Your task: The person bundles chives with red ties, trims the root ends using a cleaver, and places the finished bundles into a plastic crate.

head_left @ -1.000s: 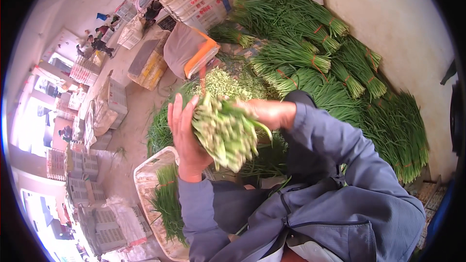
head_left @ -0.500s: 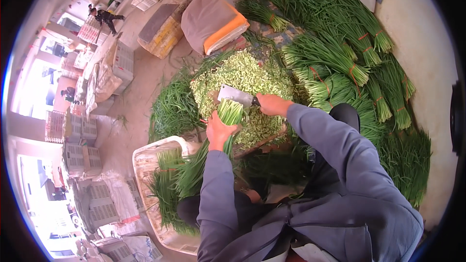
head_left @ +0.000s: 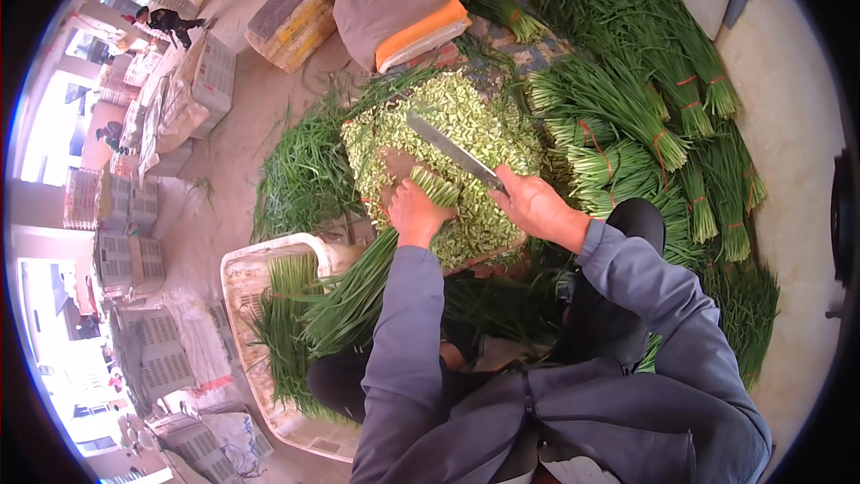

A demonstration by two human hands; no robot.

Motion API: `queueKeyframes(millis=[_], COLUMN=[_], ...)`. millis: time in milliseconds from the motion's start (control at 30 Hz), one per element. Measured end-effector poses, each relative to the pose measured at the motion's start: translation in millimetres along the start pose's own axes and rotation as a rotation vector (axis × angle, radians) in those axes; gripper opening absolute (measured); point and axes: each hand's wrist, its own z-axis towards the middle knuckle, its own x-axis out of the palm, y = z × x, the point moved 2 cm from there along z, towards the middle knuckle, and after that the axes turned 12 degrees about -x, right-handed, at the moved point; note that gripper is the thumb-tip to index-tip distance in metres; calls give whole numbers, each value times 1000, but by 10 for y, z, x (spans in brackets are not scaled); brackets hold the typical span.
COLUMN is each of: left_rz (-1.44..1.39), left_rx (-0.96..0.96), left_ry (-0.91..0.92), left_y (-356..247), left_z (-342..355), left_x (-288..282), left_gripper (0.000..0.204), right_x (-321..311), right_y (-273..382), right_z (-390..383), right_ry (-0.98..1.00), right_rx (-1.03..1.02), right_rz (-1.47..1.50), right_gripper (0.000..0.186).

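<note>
My left hand is closed round a bunch of green garlic chives, its pale cut ends pointing away from me over the chopping surface. The long leaves trail back toward my lap and the crate. In my right hand is a cleaver, its blade edge-on and raised beyond the ends of the bunch, apart from them. Around both hands spreads a heap of chopped pale stem pieces. A bare brown patch of the board shows beside the bunch.
At my left stands a white plastic crate with more chives in it. Loose green leaves lie beyond it. Banded chive bundles are piled at the right. A cloth-covered block is ahead, and a person is far left.
The cleaver has turned from showing its broad face to edge-on, and my right hand has come nearer and rightward. My left hand has shifted slightly right with the bunch. The whole view has tilted a little.
</note>
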Motion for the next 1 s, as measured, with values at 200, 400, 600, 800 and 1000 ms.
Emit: queueKeyframes(millis=[200,400,600,800,1000], left_rz=[-23,-66,-121,-92,-168], left_rx=[26,13,41,112,116], left_ry=[-119,-81,-68,-153,-302], left_y=[123,108,99,242,119], left_z=[47,85,190,265,165], left_x=[142,186,182,419,380], left_gripper=[85,79,76,21,36], right_x=[338,379,409,928,756], right_y=[14,-59,-173,-570,-464], right_z=[-74,-173,42,509,346], right_ry=[83,159,294,475,368], right_rx=[-115,-67,69,180,122], right_rz=[-219,-177,-11,252,60], right_gripper=[22,24,23,33,23])
